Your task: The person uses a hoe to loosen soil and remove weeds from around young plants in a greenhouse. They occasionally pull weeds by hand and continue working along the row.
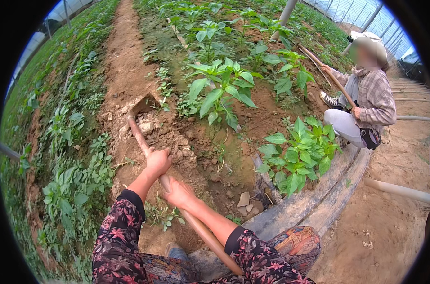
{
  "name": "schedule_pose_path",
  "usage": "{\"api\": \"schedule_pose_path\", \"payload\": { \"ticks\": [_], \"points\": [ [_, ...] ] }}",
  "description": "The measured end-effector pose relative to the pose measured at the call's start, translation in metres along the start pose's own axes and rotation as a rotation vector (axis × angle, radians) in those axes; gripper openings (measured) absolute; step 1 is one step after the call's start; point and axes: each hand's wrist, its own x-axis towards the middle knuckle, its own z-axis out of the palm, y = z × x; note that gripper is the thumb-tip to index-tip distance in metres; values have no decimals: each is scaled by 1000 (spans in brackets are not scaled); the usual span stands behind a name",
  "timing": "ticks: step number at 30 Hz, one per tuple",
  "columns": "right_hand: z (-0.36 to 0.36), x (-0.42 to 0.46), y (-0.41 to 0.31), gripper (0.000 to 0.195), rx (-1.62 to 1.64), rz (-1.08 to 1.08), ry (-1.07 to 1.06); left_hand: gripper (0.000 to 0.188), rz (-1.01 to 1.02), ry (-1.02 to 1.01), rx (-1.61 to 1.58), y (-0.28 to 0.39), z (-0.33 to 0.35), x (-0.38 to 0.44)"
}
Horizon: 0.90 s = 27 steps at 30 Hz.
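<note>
Both my hands grip the long wooden handle point(209, 238) of a hoe. My left hand point(159, 161) is wrapped around it nearer the head. Just behind it, my right hand point(180, 193) holds the same shaft, which runs back beneath my right forearm. At the far end, the hoe's blade point(144, 103) is down in the brown soil of the furrow, its lower edge hidden. Broken clods point(146, 127) lie beside the blade. A leafy pepper plant point(224, 90) stands to the right of the blade.
Weeds and plants point(67, 142) cover the left bed. Another pepper plant point(300, 154) grows beside a board-like edging point(328, 202). At right, a person point(371, 88) in a hat crouches, holding a wooden pole point(339, 85). A pale pipe point(399, 191) crosses the dirt path.
</note>
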Motion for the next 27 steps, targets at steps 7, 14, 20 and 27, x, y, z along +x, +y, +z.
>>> {"api": "schedule_pose_path", "payload": {
  "ticks": [7,14,20,27],
  "points": [
    [8,7,4,52,-21,-8,23,24,-12,2,-19,-2,3,2],
    [3,2,3,51,11,-15,28,23,-19,21,-60,1,3,1],
    [5,5,-1,56,-30,24,-4,18,-10,-11,-106,-1,-5,-2],
    [7,3,-1,55,16,8,27,25,-17,-61,-79,-4,4,0]
  ]
}}
